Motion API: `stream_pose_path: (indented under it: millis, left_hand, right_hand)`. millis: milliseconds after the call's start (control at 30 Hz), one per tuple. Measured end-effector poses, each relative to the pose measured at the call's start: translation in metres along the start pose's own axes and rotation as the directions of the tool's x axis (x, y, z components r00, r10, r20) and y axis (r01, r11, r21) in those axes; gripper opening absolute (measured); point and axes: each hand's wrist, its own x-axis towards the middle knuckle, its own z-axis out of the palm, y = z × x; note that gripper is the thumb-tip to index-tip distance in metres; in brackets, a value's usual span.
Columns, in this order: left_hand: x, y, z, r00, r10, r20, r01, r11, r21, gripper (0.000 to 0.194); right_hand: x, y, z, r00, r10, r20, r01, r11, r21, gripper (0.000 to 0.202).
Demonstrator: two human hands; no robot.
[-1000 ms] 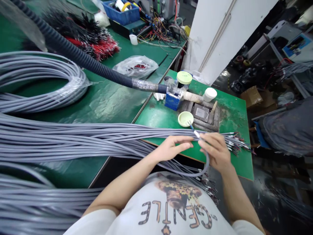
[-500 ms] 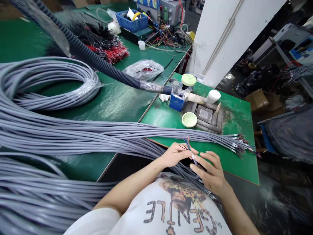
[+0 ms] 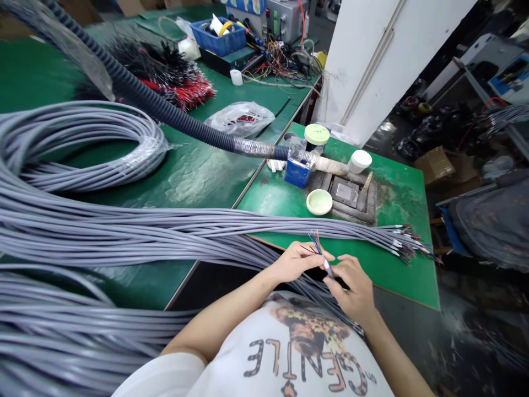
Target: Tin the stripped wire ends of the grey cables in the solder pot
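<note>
Between fingers [image 3: 312,261], smooth grey cable [image 3: 329,271]

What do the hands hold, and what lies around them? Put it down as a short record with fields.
left hand: the left hand pinches a gray cable near its white band
right hand: the right hand holds the same cable, farther from its wire ends
cable end: thin colored wires, fanned out
beyond hands: long bundle of gray cables; pale green dish; blue box
far left: coiled gray cables
</note>
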Motion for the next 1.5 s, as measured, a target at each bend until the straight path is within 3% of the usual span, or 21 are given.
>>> stream_pose_path:
  millis: [167, 300, 400, 567, 700, 933, 1100, 1167, 1200, 1267, 1300, 1333, 1400, 1500]
  left_hand:
    - [0.000, -0.009, 0.002, 0.997, 0.052, -0.063, -0.055, 0.998, -0.038, 0.028]
    - [-0.001, -0.016, 0.007, 0.993, 0.022, -0.119, -0.030, 0.997, -0.068, 0.032]
    - [0.000, -0.019, 0.012, 0.997, 0.021, -0.078, -0.025, 0.998, -0.049, 0.035]
    - [0.004, -0.021, 0.018, 0.989, 0.127, 0.073, -0.127, 0.992, 0.000, 0.029]
    - [0.005, -0.025, 0.019, 0.982, 0.107, 0.155, -0.109, 0.994, 0.002, 0.029]
    - [0.004, -0.028, 0.016, 0.985, 0.092, 0.148, -0.098, 0.995, 0.036, 0.033]
    - [0.007, -0.015, 0.016, 0.984, 0.014, 0.178, -0.035, 0.992, 0.118, 0.036]
    - [0.008, -0.006, 0.013, 0.979, -0.008, 0.201, -0.037, 0.975, 0.220, 0.034]
    - [0.009, -0.003, 0.010, 0.980, 0.007, 0.198, -0.066, 0.953, 0.296, 0.032]
    - [0.012, 0.001, 0.003, 0.980, 0.104, 0.169, -0.175, 0.855, 0.488, 0.028]
    - [0.014, 0.002, -0.001, 0.973, 0.171, 0.157, -0.231, 0.769, 0.595, 0.026]
    - [0.017, 0.002, -0.004, 0.961, 0.230, 0.152, -0.270, 0.661, 0.700, 0.025]
    - [0.025, -0.001, -0.009, 0.944, 0.287, 0.165, -0.279, 0.419, 0.864, 0.026]
    - [0.040, -0.007, -0.009, 0.948, 0.269, 0.171, -0.213, 0.136, 0.967, 0.029]
  right_hand:
    - [-0.001, -0.001, 0.007, 0.996, 0.055, 0.076, -0.056, 0.998, -0.001, 0.008]
    - [-0.007, -0.002, 0.010, 0.994, 0.036, 0.101, -0.036, 0.999, 0.005, 0.009]
    - [-0.016, 0.000, 0.011, 0.992, 0.049, 0.112, -0.051, 0.999, 0.019, 0.011]
    - [-0.034, 0.000, 0.004, 0.994, 0.101, 0.051, -0.102, 0.995, 0.023, 0.009]
    - [-0.041, -0.003, 0.000, 0.991, 0.133, 0.032, -0.133, 0.991, 0.027, 0.009]
    - [-0.039, 0.000, 0.004, 0.987, 0.149, 0.053, -0.150, 0.988, 0.025, 0.009]
    - [-0.051, 0.005, -0.002, 0.981, 0.194, 0.022, -0.195, 0.978, 0.081, 0.011]
    - [-0.075, 0.012, -0.008, 0.941, 0.334, -0.050, -0.329, 0.940, 0.094, 0.014]
    - [-0.090, 0.017, -0.011, 0.890, 0.444, -0.106, -0.437, 0.895, 0.085, 0.017]
    - [-0.123, 0.029, -0.013, 0.699, 0.696, -0.167, -0.699, 0.713, 0.043, 0.028]
    - [-0.138, 0.035, -0.013, 0.608, 0.787, -0.102, -0.789, 0.613, 0.034, 0.034]
    - [-0.152, 0.040, -0.011, 0.549, 0.836, 0.019, -0.836, 0.548, 0.012, 0.039]
    - [-0.167, 0.046, -0.004, 0.495, 0.830, 0.258, -0.854, 0.519, -0.031, 0.042]
    - [-0.161, 0.043, 0.010, 0.514, 0.739, 0.436, -0.823, 0.568, 0.009, 0.033]
